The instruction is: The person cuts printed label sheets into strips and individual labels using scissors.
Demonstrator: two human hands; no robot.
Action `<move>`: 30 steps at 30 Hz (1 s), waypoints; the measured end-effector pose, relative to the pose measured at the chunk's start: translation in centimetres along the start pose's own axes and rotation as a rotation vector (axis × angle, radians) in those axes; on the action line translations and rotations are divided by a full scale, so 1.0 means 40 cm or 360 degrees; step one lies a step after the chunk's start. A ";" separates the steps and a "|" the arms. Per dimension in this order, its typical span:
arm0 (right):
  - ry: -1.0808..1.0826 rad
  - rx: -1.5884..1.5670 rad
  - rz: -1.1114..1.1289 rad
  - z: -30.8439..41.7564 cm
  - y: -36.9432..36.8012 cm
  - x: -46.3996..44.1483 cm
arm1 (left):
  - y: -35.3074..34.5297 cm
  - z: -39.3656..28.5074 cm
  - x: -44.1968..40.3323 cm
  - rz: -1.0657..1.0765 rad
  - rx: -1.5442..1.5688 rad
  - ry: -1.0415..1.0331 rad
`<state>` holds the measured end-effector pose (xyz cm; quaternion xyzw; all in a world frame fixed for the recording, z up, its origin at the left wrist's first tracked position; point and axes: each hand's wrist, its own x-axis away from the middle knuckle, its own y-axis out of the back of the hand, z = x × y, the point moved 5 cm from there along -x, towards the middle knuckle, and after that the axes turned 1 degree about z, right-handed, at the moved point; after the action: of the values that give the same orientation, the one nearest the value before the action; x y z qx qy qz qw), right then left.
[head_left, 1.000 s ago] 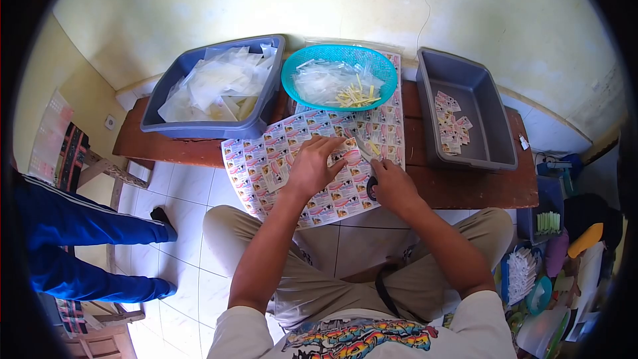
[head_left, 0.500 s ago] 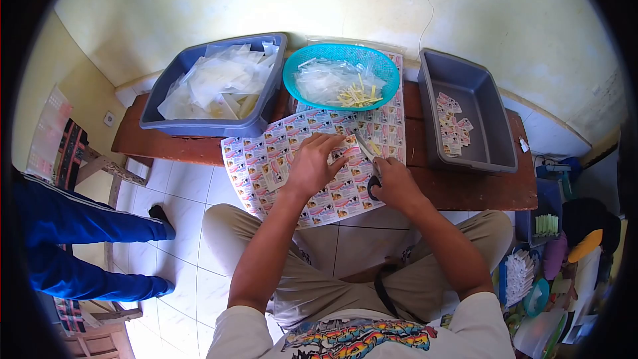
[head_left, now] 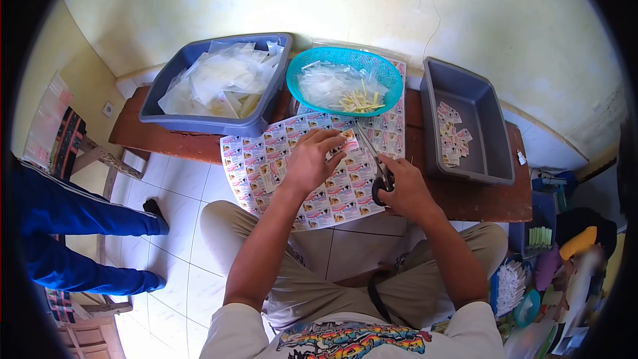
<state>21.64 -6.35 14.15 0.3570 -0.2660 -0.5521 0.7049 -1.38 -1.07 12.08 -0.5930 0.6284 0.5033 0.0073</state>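
Note:
My left hand (head_left: 312, 161) is above a large printed sheet (head_left: 266, 173) covered in rows of small labels. Its thumb and fingers pinch one small cut label (head_left: 349, 141) at the tips. Scissors (head_left: 382, 183) with dark handles are gripped in my right hand (head_left: 407, 188). Their blades point away from me, just right of the label, and look slightly parted. Beyond both hands, a turquoise basket (head_left: 297, 93) holds clear plastic pieces (head_left: 332, 82) and thin yellowish strips (head_left: 361, 99).
A grey-blue tub (head_left: 193, 124) of clear plastic bags stands at left on the wooden bench (head_left: 465, 203). At right, a grey tub (head_left: 480, 103) contains several cut labels (head_left: 453, 136). A person in blue trousers (head_left: 86, 199) stands at left. Containers and goods (head_left: 531, 266) crowd the floor at right.
The scissors have come off the label's right edge, with more of the blades showing. A yellowish strip beside them is no longer visible there. My left hand keeps the label; the whole view has shifted slightly.

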 end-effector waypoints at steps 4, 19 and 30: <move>-0.0062 -0.0047 0.0082 -0.002 0.008 -0.004 | 0.005 0.010 -0.012 -0.0021 0.0042 0.0045; -0.0047 -0.0829 0.0258 0.042 0.018 -0.025 | 0.047 -0.005 -0.061 -0.0193 0.0039 0.0028; -0.0165 -0.1118 0.0350 0.033 -0.004 -0.032 | 0.048 -0.007 -0.066 -0.0194 0.0057 0.0006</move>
<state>20.19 -5.40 14.85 0.0341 -0.1325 -0.5481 0.8251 -1.90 0.29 15.01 -0.6310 0.6000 0.4895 0.0474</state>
